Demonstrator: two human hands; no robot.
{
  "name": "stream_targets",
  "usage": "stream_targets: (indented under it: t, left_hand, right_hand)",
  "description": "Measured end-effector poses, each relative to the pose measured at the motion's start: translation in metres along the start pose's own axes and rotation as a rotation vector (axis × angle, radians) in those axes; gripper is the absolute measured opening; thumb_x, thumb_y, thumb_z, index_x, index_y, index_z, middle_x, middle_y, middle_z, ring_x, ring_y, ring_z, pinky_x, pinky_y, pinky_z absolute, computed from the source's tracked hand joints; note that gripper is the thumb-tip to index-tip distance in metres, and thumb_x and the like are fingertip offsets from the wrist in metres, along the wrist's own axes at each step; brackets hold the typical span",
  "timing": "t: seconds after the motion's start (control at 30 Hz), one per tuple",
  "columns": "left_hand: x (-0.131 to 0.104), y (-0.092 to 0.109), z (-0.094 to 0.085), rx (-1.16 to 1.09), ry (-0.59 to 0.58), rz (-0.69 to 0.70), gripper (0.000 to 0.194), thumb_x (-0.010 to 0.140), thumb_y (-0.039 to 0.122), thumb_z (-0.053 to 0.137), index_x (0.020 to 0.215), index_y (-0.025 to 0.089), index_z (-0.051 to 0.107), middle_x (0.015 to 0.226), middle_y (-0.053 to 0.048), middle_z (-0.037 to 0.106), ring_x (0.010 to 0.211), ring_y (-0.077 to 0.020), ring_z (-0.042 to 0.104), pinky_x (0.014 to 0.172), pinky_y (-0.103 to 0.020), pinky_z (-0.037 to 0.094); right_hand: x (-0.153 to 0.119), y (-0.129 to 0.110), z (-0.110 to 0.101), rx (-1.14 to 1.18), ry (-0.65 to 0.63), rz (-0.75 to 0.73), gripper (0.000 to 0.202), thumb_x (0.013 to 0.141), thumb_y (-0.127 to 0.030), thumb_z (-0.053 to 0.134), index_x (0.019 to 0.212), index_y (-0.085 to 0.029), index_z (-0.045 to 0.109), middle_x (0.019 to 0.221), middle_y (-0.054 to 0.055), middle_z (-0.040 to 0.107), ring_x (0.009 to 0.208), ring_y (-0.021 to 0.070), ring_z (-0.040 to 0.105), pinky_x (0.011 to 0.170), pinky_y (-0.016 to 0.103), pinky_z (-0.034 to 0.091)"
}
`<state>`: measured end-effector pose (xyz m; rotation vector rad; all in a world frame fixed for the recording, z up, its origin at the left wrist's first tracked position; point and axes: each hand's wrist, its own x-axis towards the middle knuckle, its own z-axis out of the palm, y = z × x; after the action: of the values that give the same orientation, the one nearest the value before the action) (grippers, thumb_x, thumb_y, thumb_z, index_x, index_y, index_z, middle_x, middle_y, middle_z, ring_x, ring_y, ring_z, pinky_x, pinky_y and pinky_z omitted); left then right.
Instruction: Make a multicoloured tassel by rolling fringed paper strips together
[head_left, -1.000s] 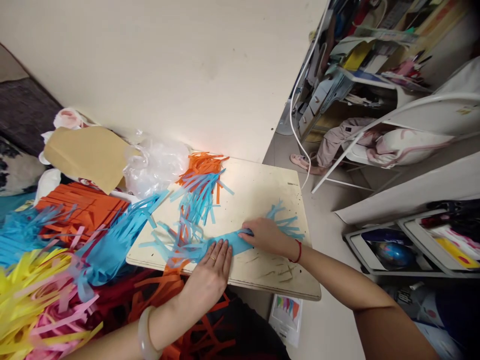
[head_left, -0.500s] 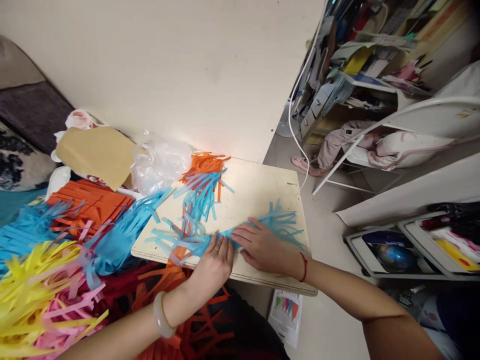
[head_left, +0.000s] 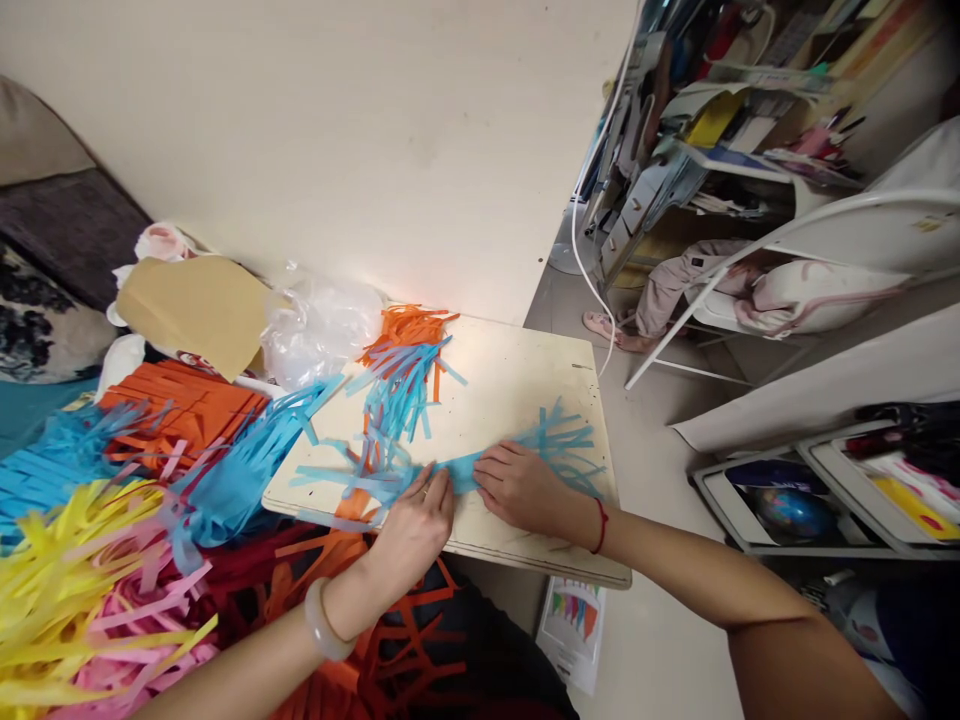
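A blue fringed tissue strip (head_left: 463,470) lies across the pale wooden board (head_left: 517,375), its cut ends fanned out to both sides. My left hand (head_left: 420,515), with a ring and a pale bangle, grips the strip's middle near the board's front edge, fingers pressed together. Just to the right, my right hand (head_left: 517,487), with a red cord at the wrist, has its fingers curled on the same strip. A short flat stretch of blue tissue shows between them. Behind, a blue tassel (head_left: 409,385) and an orange tassel (head_left: 412,325) rest on the board.
Orange fringe (head_left: 184,405), yellow fringe (head_left: 67,590) and pink fringe (head_left: 142,640) are heaped at the left. A clear plastic bag (head_left: 319,325) and brown paper (head_left: 195,310) lie behind them. A white cable (head_left: 577,220) hangs past the board. A seated person's leg (head_left: 664,295) shows at right.
My hands have moved slightly apart along the blue strip, the left one down and to the left. More of the flat blue middle shows between them.
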<state>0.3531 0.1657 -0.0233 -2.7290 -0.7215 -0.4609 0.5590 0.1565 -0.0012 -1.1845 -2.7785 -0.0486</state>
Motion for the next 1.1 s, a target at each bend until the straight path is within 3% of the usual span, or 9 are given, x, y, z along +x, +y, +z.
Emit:
stream_targets:
  t: [0.17, 0.33, 0.57, 0.7, 0.8, 0.97, 1.1]
  left_hand:
    - [-0.010, -0.003, 0.002, -0.020, -0.024, 0.049, 0.040, 0.084, -0.002, 0.030, 0.109, -0.005, 0.062, 0.109, -0.026, 0.066, 0.104, -0.0289, 0.066, 0.094, -0.042, 0.052]
    - [-0.016, -0.005, 0.003, -0.070, -0.092, 0.030, 0.047, 0.087, 0.001, 0.027, 0.125, 0.000, 0.054, 0.123, -0.024, 0.061, 0.121, -0.0278, 0.056, 0.102, -0.046, 0.047]
    - [-0.021, -0.009, 0.008, -0.106, 0.018, 0.025, 0.040, 0.089, 0.002, 0.029, 0.113, 0.002, 0.061, 0.117, -0.021, 0.065, 0.111, -0.0263, 0.063, 0.096, -0.041, 0.052]
    - [-0.033, -0.021, 0.006, -0.250, 0.047, -0.119, 0.031, 0.094, 0.013, 0.037, 0.107, 0.008, 0.065, 0.120, -0.015, 0.065, 0.111, -0.0236, 0.062, 0.094, -0.038, 0.052]
    - [-0.036, -0.032, 0.000, -0.365, 0.081, -0.282, 0.023, 0.094, 0.023, 0.047, 0.097, 0.013, 0.068, 0.109, -0.010, 0.069, 0.099, -0.0219, 0.063, 0.087, -0.038, 0.053]
    - [-0.028, -0.044, -0.005, -0.500, 0.041, -0.450, 0.025, 0.092, 0.028, 0.048, 0.082, 0.016, 0.069, 0.091, -0.007, 0.066, 0.088, -0.0216, 0.059, 0.081, -0.039, 0.046]
    - [-0.024, -0.048, 0.000, -0.484, -0.005, -0.520, 0.025, 0.090, 0.029, 0.049, 0.078, 0.016, 0.067, 0.088, -0.008, 0.061, 0.088, -0.0241, 0.055, 0.081, -0.041, 0.043]
  right_hand:
    - [-0.001, 0.001, 0.007, -0.175, 0.111, -0.099, 0.023, 0.096, -0.015, 0.041, 0.094, -0.012, 0.064, 0.091, 0.008, 0.066, 0.087, 0.0197, 0.054, 0.089, 0.038, 0.039]
    - [-0.003, 0.001, 0.010, -0.206, 0.149, -0.067, 0.022, 0.096, -0.015, 0.043, 0.093, -0.012, 0.064, 0.090, 0.009, 0.065, 0.087, 0.0203, 0.053, 0.087, 0.038, 0.040]
    - [-0.005, 0.003, 0.009, -0.048, 0.181, -0.086, 0.023, 0.095, -0.013, 0.044, 0.094, -0.013, 0.067, 0.090, 0.007, 0.067, 0.088, 0.0191, 0.055, 0.084, 0.035, 0.042]
    - [-0.014, 0.022, 0.007, 0.287, 0.208, 0.049, 0.017, 0.092, -0.024, 0.056, 0.087, -0.017, 0.070, 0.089, 0.005, 0.068, 0.087, 0.0177, 0.057, 0.082, 0.032, 0.044]
    - [-0.011, 0.030, 0.005, 0.458, 0.168, 0.156, 0.019, 0.091, -0.027, 0.058, 0.080, -0.016, 0.070, 0.085, 0.005, 0.069, 0.082, 0.0162, 0.058, 0.078, 0.030, 0.043]
    - [0.005, 0.029, 0.005, 0.344, 0.043, 0.367, 0.022, 0.090, -0.027, 0.059, 0.074, -0.015, 0.067, 0.074, 0.004, 0.068, 0.076, 0.0166, 0.058, 0.075, 0.031, 0.037]
    - [0.015, 0.025, 0.004, 0.204, -0.036, 0.418, 0.022, 0.088, -0.031, 0.061, 0.073, -0.016, 0.067, 0.076, 0.004, 0.069, 0.078, 0.0178, 0.059, 0.076, 0.032, 0.033]
